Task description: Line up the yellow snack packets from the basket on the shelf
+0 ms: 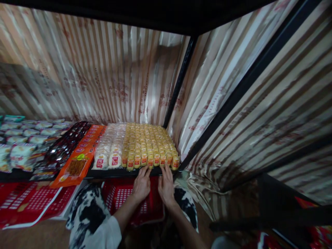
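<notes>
Rows of small yellow wrapped snack packs (145,141) fill the right end of a black shelf (114,173). At their front edge, my left hand (141,183) reaches up with its fingers extended, the tips at the lower edge of the front row. Beside it, my right hand (166,183) also has its fingers stretched out, with the tips touching the front packs further right. Neither hand is wrapped round a pack. White wrapped packs (114,157) with red labels stand in rows just left of the yellow ones.
An orange snack bag (77,162), dark shiny packets (61,147) and white packets (23,155) lie further left. Red baskets (116,195) sit below the shelf. Striped curtain (103,69) hangs behind, and a black post (181,79) rises at the corner.
</notes>
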### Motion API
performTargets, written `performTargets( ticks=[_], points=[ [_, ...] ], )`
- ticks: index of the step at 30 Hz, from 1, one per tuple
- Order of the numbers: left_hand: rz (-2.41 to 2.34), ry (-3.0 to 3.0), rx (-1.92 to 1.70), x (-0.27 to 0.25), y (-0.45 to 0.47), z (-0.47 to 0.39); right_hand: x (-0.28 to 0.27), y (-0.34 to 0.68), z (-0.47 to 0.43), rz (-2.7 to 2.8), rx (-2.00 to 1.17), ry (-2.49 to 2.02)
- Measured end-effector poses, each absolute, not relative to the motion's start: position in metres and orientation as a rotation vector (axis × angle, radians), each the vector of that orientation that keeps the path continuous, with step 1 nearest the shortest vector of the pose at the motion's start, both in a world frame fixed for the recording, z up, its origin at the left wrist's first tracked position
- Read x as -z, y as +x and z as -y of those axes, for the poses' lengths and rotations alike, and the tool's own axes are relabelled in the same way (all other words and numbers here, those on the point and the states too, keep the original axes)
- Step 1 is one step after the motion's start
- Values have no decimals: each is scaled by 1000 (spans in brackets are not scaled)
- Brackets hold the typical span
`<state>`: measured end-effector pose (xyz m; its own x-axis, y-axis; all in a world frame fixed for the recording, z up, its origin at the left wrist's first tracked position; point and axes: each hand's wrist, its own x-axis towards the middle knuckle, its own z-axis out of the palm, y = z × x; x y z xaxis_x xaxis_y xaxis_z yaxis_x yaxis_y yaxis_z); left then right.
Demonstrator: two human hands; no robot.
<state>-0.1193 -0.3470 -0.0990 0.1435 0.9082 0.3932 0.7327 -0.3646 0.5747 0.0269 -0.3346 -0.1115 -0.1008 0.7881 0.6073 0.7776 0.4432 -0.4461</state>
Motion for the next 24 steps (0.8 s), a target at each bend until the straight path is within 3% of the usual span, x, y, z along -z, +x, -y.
performTargets(
  ticks=[9,24],
  points=[
    [-2061,1873,-1337,106,-148,360,110,-7,330,2040,-163,-1205],
    [-2008,1847,-1251,100,-168,349,128,-6,322,2046,-98,-1230]
  ],
)
